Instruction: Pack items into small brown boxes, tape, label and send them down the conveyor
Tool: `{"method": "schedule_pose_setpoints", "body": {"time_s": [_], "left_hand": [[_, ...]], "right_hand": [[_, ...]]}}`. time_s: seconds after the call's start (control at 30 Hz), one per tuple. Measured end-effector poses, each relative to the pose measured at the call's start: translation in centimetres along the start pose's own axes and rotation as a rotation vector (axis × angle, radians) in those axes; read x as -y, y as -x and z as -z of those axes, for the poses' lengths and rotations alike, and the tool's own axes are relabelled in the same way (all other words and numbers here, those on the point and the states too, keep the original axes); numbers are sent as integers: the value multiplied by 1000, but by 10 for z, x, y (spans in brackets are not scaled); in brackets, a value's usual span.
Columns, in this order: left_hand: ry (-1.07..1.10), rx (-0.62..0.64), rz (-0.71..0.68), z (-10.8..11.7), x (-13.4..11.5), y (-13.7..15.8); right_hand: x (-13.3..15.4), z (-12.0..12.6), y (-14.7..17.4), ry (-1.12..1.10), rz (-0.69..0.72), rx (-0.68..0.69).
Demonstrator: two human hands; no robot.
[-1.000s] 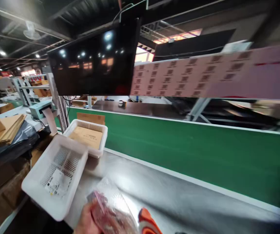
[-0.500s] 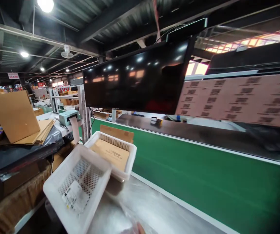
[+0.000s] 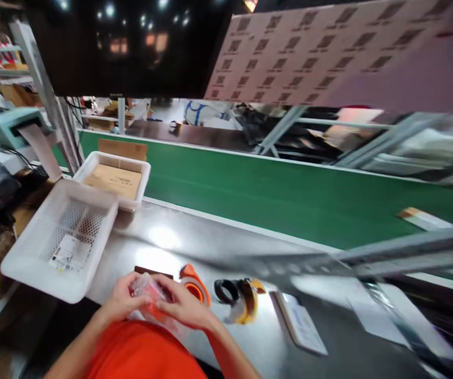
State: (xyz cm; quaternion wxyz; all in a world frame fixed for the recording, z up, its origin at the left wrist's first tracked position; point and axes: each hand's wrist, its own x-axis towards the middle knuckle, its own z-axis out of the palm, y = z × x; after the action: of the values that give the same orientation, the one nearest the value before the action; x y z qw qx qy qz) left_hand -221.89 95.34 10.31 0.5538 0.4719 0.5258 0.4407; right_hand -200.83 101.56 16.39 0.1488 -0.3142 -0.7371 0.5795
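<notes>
Close to my body, both hands are closed on a crumpled clear plastic bag (image 3: 147,287). My left hand (image 3: 121,297) grips its left side. From the right, my right hand (image 3: 182,302) wraps round it. Something reddish shows through the plastic, but I cannot make out what. Just beyond my right hand lies an orange tape dispenser (image 3: 192,281) on the metal table (image 3: 163,237). A flat dark item (image 3: 153,272) is partly hidden behind my hands.
Left of my hands is a white basket (image 3: 58,247) with a labelled packet; another basket (image 3: 143,181) holds a brown envelope. Rightward are a black tape roll (image 3: 226,291), a yellow tape roll (image 3: 250,305) and a white pad (image 3: 303,323). A green conveyor (image 3: 250,192) runs behind, below a screen (image 3: 131,52).
The view has swung down and to the right. Both hands and the plastic bag are now in full view, where only a fingertip and some plastic showed at the bottom edge.
</notes>
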Motion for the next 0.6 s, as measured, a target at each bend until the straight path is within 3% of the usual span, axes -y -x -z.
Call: {"method": "schedule_pose_setpoints", "body": {"time_s": [0.1,0.2,0.27,0.4,0.6], "left_hand": [[-126,-222,95,-6,27,-9],[-384,-369,33,-3,56,-25],[-530,-421,1,3,74,-36],[-633,-371,40,7,105,-54],[-666,-302,42,-6,129,-60]], "right_hand": [[-36,-1,-4,8,-41,-92],[-63,9,-23,274,-135,-188],[-75,16,-39,420,-184,-157],[-87,9,-61,488,-207,-6],[-99,-34,-74,693,-291,-39]]}}
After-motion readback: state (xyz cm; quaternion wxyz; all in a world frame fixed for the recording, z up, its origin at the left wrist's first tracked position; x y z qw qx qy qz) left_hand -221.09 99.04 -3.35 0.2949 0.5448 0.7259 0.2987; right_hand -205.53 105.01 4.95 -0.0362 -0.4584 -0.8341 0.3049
